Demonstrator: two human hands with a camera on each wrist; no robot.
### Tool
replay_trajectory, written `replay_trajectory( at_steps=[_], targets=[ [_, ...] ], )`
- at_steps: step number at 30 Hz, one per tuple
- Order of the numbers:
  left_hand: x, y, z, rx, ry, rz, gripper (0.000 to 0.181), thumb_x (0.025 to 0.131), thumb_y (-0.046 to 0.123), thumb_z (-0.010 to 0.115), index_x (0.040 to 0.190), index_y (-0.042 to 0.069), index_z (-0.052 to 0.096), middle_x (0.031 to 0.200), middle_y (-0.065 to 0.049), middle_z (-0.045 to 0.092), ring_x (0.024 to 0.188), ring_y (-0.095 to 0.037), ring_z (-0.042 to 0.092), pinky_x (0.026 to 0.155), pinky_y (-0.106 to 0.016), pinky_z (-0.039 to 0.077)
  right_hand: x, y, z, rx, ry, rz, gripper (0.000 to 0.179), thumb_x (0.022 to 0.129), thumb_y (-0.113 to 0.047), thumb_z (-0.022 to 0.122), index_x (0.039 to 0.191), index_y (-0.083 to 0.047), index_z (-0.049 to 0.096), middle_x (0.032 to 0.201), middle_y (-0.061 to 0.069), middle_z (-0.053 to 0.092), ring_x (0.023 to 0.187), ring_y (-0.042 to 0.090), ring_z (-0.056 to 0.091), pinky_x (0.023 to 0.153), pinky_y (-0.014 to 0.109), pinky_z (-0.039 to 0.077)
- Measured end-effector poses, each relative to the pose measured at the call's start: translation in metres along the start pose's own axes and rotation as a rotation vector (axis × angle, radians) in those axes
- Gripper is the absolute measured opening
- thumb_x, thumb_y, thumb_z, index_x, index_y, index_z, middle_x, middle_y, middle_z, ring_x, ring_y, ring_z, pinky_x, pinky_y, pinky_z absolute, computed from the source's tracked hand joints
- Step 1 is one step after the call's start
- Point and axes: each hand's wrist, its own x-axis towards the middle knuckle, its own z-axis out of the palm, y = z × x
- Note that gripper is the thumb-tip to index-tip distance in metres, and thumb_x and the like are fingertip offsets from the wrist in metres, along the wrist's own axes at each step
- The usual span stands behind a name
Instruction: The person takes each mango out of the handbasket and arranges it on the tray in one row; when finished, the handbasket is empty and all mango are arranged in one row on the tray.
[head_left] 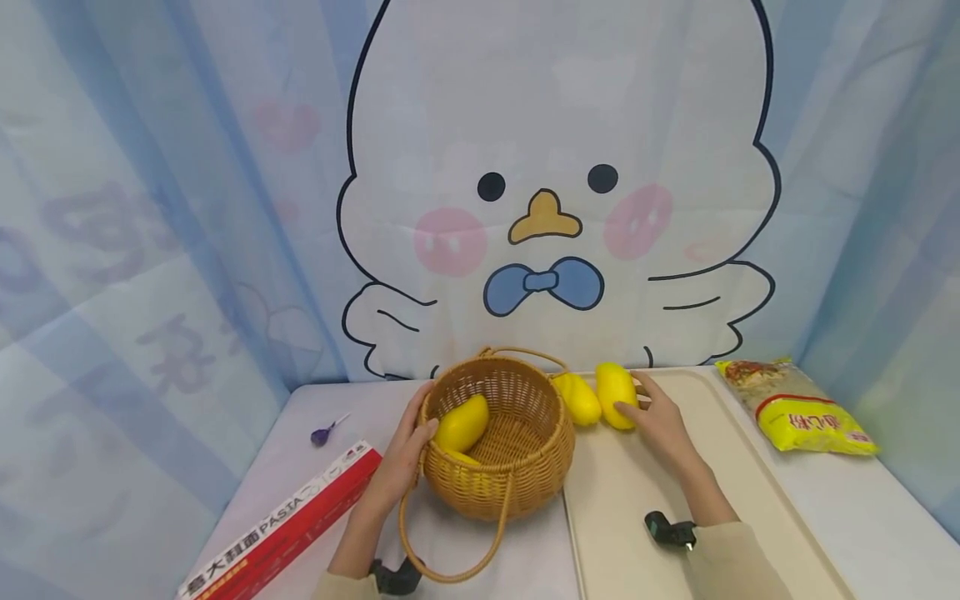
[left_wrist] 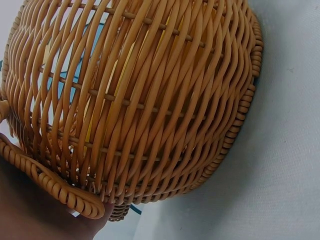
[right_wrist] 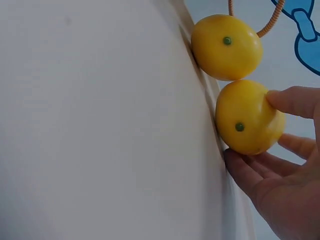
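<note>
My left hand [head_left: 402, 454] grips the left rim of a round wicker basket [head_left: 517, 487], thumb over the edge. The left wrist view shows the woven side [left_wrist: 150, 100] close up, with a handle loop [left_wrist: 55, 187] across the hand. Inside the basket lies a yellow mango [head_left: 462, 425], with part of another yellow piece [head_left: 461, 457] below it. My right hand [head_left: 662, 419] holds a second mango [head_left: 616, 395] between thumb and fingers at the far end of the tray. Beside it, nearer the basket, lies another mango [head_left: 577, 399]; both show green stem dots in the right wrist view.
A cream tray [head_left: 637, 500] lies right of the basket. Beyond its right edge is a bag of dry food [head_left: 798, 408]. At left are a red and white pasta box [head_left: 285, 529] and a purple lollipop [head_left: 322, 434]. A printed curtain [head_left: 547, 108] hangs behind the table.
</note>
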Motion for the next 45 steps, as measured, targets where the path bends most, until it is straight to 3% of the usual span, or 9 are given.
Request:
replay_trajectory(
  at_steps=[6,16,23,32,38,45],
  targets=[
    [0.000,0.001,-0.001,-0.012,-0.001,0.010,0.057,0.105,0.036,0.040,0.157,0.041,0.017,0.166,0.009,0.015,0.155,-0.028,0.014,0.121,-0.064,0.017,-0.003,0.000,0.000,-0.020,-0.008,0.003,0.069,0.099,-0.033,0.056,0.155,-0.006,0.028,0.149,0.032,0.040,0.132,0.050,0.046,0.107,0.059,0.044],
    [0.000,-0.001,-0.001,-0.009,0.000,0.010,0.059,0.104,0.041,0.041,0.158,0.038,0.017,0.166,0.009,0.016,0.155,-0.028,0.015,0.122,-0.063,0.016,-0.008,0.001,0.000,-0.014,-0.012,0.014,0.065,0.099,-0.033,0.056,0.153,-0.005,0.033,0.147,0.030,0.043,0.131,0.049,0.048,0.106,0.059,0.045],
    [0.001,0.001,0.000,-0.013,-0.002,0.011,0.057,0.105,0.036,0.040,0.158,0.039,0.017,0.166,0.009,0.016,0.155,-0.029,0.016,0.122,-0.064,0.017,-0.010,0.001,-0.002,0.036,0.022,0.021,0.067,0.099,-0.036,0.055,0.155,-0.007,0.031,0.153,0.025,0.039,0.140,0.043,0.040,0.113,0.058,0.039],
    [-0.001,-0.001,0.000,-0.022,-0.004,0.014,0.055,0.105,0.033,0.039,0.155,0.046,0.018,0.166,0.008,0.016,0.155,-0.029,0.014,0.122,-0.064,0.016,-0.012,-0.006,-0.006,0.037,0.107,-0.100,0.062,0.100,-0.034,0.057,0.152,-0.007,0.037,0.152,0.024,0.041,0.139,0.041,0.041,0.116,0.056,0.036],
    [-0.001,-0.002,0.000,-0.024,-0.012,0.006,0.056,0.105,0.034,0.039,0.157,0.042,0.017,0.166,0.008,0.016,0.155,-0.029,0.014,0.121,-0.065,0.016,-0.020,-0.025,-0.008,0.117,0.118,-0.176,0.060,0.098,-0.029,0.061,0.150,-0.006,0.040,0.149,0.022,0.046,0.138,0.039,0.044,0.115,0.055,0.038],
    [-0.001,-0.001,-0.001,-0.024,-0.004,0.004,0.057,0.105,0.034,0.040,0.157,0.041,0.017,0.166,0.009,0.016,0.155,-0.029,0.014,0.121,-0.065,0.017,-0.029,-0.052,-0.005,0.118,0.101,-0.243,0.060,0.097,-0.030,0.064,0.149,-0.010,0.042,0.150,0.020,0.046,0.139,0.038,0.044,0.116,0.053,0.038]
  ],
)
